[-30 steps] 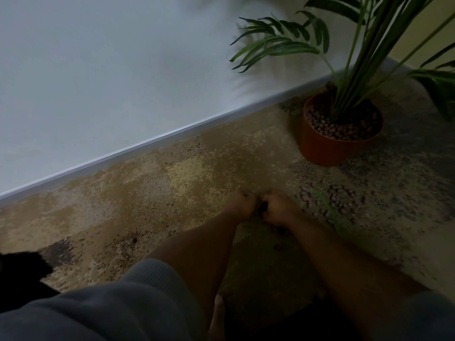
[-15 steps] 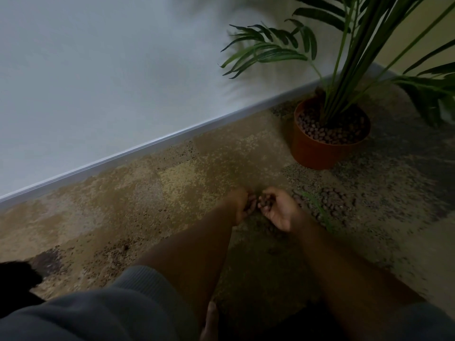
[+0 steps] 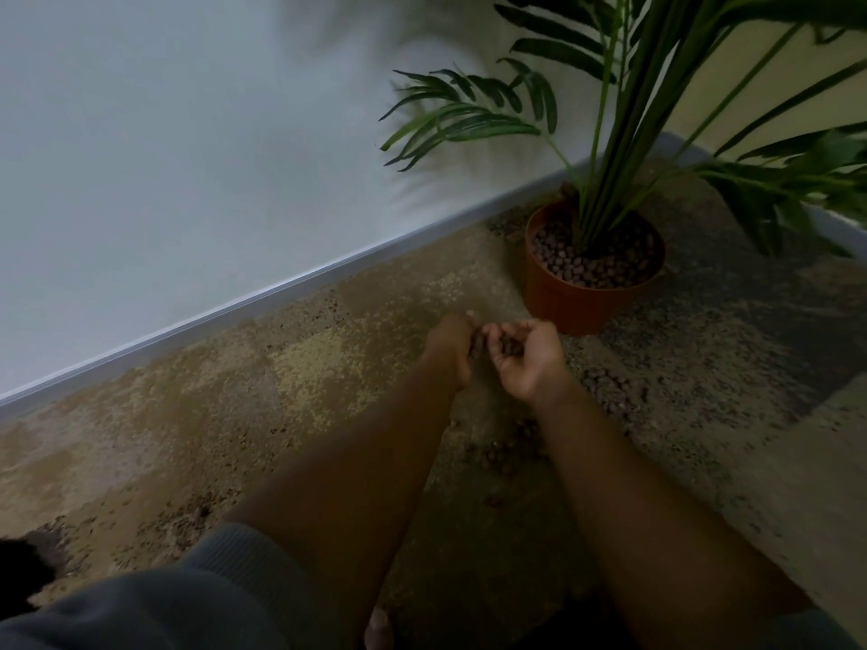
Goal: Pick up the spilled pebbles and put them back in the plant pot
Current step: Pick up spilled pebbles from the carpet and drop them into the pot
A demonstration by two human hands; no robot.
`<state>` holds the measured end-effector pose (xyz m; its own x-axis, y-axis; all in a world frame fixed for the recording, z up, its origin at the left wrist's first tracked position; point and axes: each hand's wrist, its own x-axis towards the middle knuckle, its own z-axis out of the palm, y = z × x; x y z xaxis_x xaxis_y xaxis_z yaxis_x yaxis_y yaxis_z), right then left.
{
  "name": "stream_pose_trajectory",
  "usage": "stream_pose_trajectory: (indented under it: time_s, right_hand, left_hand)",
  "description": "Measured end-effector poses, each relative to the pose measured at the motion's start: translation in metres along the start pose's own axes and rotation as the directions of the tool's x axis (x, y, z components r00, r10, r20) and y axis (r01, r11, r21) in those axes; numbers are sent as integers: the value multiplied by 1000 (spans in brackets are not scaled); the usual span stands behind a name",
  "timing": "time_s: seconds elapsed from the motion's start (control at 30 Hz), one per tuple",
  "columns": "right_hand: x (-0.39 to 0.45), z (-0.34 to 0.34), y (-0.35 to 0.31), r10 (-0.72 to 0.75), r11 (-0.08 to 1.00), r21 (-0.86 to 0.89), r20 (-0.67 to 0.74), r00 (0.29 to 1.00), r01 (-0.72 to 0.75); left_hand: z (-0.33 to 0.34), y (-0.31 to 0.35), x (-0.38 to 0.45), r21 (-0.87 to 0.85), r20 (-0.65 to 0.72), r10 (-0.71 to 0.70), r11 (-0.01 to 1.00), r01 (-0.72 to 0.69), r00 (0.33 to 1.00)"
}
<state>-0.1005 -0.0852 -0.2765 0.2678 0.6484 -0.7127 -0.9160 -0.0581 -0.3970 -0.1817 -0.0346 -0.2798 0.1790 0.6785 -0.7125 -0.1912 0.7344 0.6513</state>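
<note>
An orange plant pot (image 3: 570, 304) stands on the carpet near the wall, filled with brown pebbles (image 3: 577, 267) around a green palm. My right hand (image 3: 528, 356) is cupped palm up just in front of the pot, with a small heap of pebbles in it. My left hand (image 3: 452, 344) is curled beside it, fingertips touching the right palm's heap; pebbles show between its fingers. Spilled pebbles (image 3: 610, 387) lie on the carpet right of my right wrist, and more (image 3: 502, 455) lie between my forearms.
A pale wall with a grey skirting board (image 3: 291, 293) runs diagonally behind the hands. Palm fronds (image 3: 469, 119) hang over the pot and to its right. The floor is a mottled brown and grey carpet (image 3: 328, 368). My grey sleeves fill the bottom edge.
Both hands have risen from the carpet and moved toward the pot. The right hand has turned palm up with pebbles in it. The view has shifted nearer the pot.
</note>
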Motion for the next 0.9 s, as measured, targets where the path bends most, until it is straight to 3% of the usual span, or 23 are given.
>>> stream_pose_trajectory:
  time_s: [0.17, 0.3, 0.57, 0.77, 0.9]
  right_hand:
    - [-5, 42, -58, -203, 975, 80, -41, 978, 206]
    - [-6, 53, -100, -300, 943, 135, -42, 953, 302]
    - [-5, 43, -127, -218, 951, 258, 159, 963, 172]
    - [-9, 49, -114, -262, 958, 135, 67, 963, 251]
    - [-9, 57, -75, -252, 963, -79, 76, 965, 257]
  left_hand:
    - [45, 43, -12, -177, 116, 0, 984, 21, 993]
    - [86, 61, -12, -114, 193, 113, 989, -92, 975]
    - [122, 72, -9, -41, 369, 67, 998, -56, 927]
    - [113, 71, -8, -130, 323, 149, 985, -112, 935]
    - [80, 73, -4, -177, 270, 200, 972, -155, 942]
